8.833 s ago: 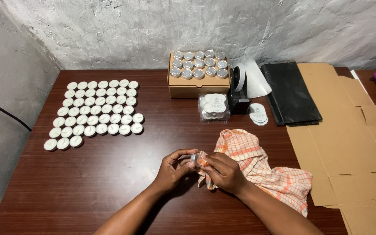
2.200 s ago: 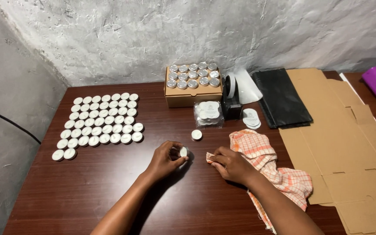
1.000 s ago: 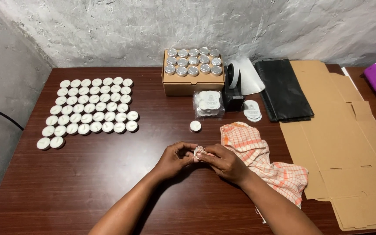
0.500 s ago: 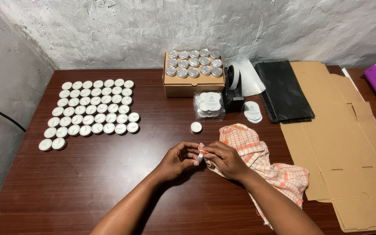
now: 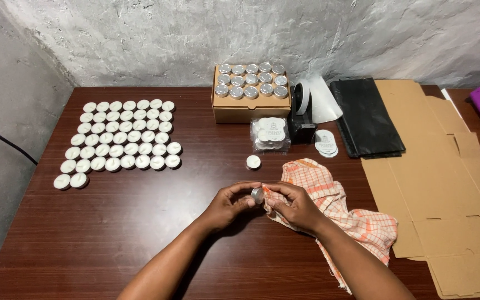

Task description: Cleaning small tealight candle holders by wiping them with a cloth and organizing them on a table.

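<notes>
Left hand [image 5: 230, 204] pinches a small tin [image 5: 257, 195] by its rim, just above the table [image 5: 140, 222]. Right hand [image 5: 293, 204] is closed on a corner of the checked cloth [image 5: 340, 211], pressed to the tin. Risks: the grip is fingertips only, so a hard rub could pop the tin loose and roll it off. Trailing cloth could snag the loose candle [image 5: 253, 161] nearby.
</notes>
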